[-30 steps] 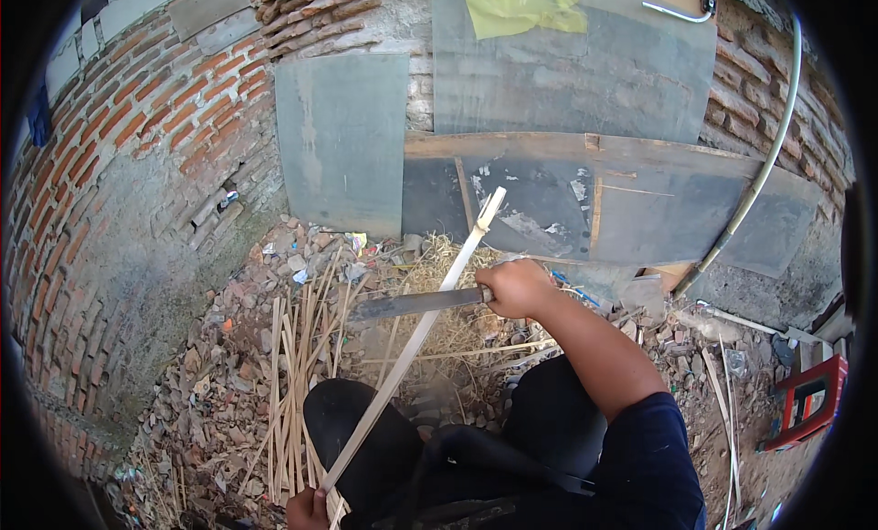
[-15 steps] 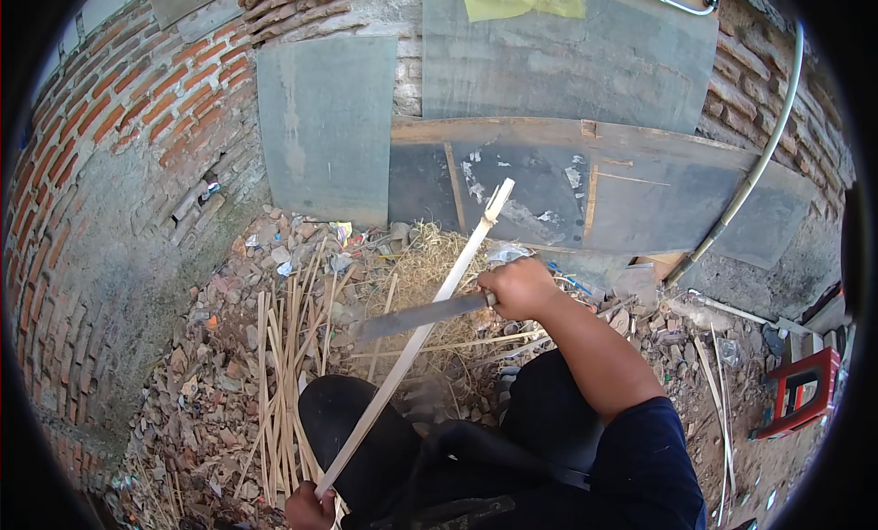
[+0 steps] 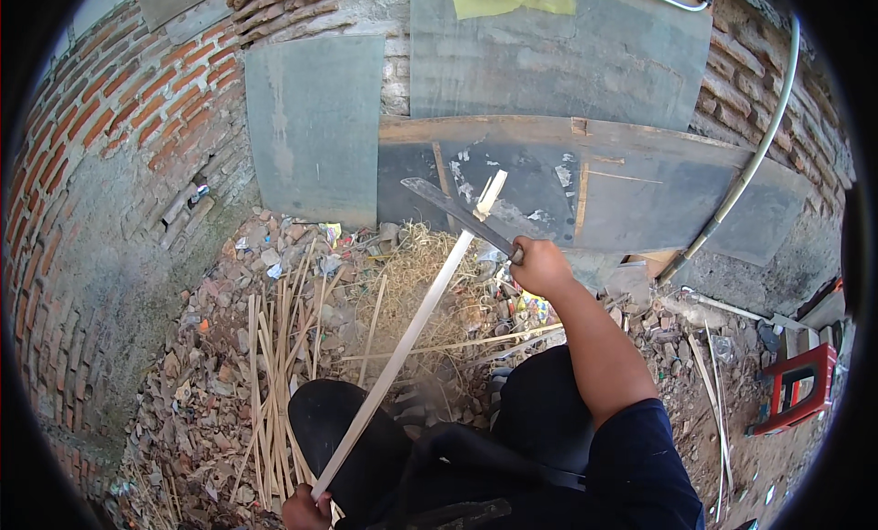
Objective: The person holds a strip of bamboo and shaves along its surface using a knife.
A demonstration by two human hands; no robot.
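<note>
My left hand is closed round the near end of a long pale bamboo strip, low in the view. The strip slants up and away to the right across my left knee, and its far end is split. In my right hand is the handle of a machete, the fingers wrapped round it. Its dark blade points up to the left and crosses the strip just below the split end. Whether the edge bites into the bamboo I cannot tell.
Several loose bamboo strips lie on the rubble to the left of my knee. Thin curly shavings are heaped ahead of me. Dark panels lean on the far wall. A red plastic stool is at the right.
My right hand has moved up and slightly right, carrying the machete from the middle of the strip to near its split far end. The blade now tilts upward; my left hand keeps its hold.
</note>
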